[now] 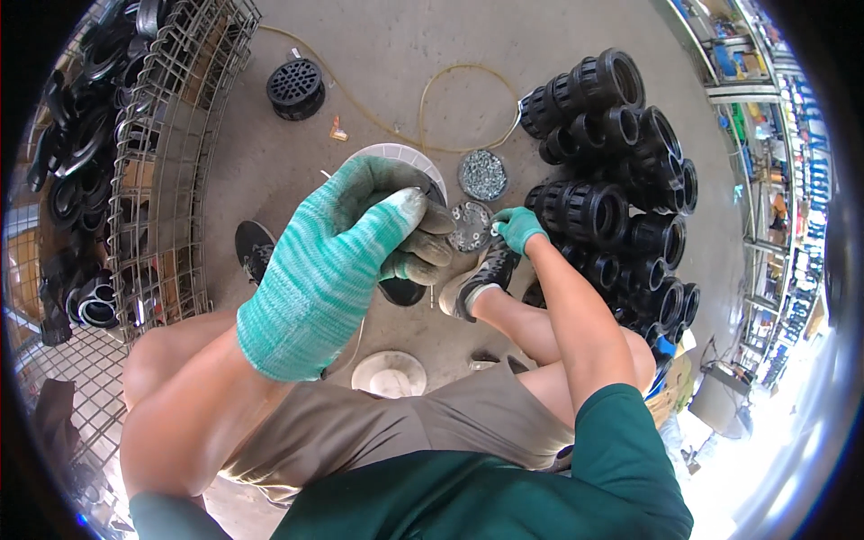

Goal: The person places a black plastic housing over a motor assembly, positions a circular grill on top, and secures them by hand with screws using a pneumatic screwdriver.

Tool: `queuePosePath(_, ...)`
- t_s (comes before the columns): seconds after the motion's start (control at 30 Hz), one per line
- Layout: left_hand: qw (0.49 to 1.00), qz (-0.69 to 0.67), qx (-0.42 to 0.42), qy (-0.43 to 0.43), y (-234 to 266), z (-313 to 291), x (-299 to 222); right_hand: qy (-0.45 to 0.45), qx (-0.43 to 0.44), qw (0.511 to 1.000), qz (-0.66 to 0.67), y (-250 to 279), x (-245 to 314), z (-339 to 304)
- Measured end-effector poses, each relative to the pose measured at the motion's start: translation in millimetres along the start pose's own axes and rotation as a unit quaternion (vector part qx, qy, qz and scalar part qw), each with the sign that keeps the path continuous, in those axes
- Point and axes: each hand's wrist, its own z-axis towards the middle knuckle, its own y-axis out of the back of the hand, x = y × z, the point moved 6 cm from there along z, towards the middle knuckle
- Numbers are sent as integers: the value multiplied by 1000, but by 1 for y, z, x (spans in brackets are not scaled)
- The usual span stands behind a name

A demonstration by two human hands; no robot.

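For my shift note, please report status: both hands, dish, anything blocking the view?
Left hand raised, curled, contents unclear. Right hand beside round dish of small parts. Left hand partly blocks white round thing.

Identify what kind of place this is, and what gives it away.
Probably a workshop or small assembly area, perhaps in a warehouse: black ribbed pipe-like parts stacked on the right, a wire cage of black parts on the left, and stocked shelving along the right.
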Motion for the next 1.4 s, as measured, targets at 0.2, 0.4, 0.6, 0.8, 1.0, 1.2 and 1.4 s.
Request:
queuePosePath(0.2,997,-53,52,27,-2,-1,18,67,29,990,124,45,32,-52)
queuePosePath(0.4,976,-185,39,111,11,1,60,213,17,965,149,119,188,-216)
queuePosePath(0.6,968,-200,58,142,-11,-2,62,406,-44,912,50,93,240,-276)
queuePosePath(0.8,980,-154,11,125,3,-1,60,372,44,922,97,85,238,-260)
queuePosePath(1.0,978,-172,9,117,9,2,61,277,140,926,213,86,229,-249)
queuePosePath(1.2,976,-186,42,103,11,3,58,276,107,926,236,95,231,-248)
queuePosePath(1.4,985,-140,23,98,12,3,62,264,-3,964,-30,120,199,-228)
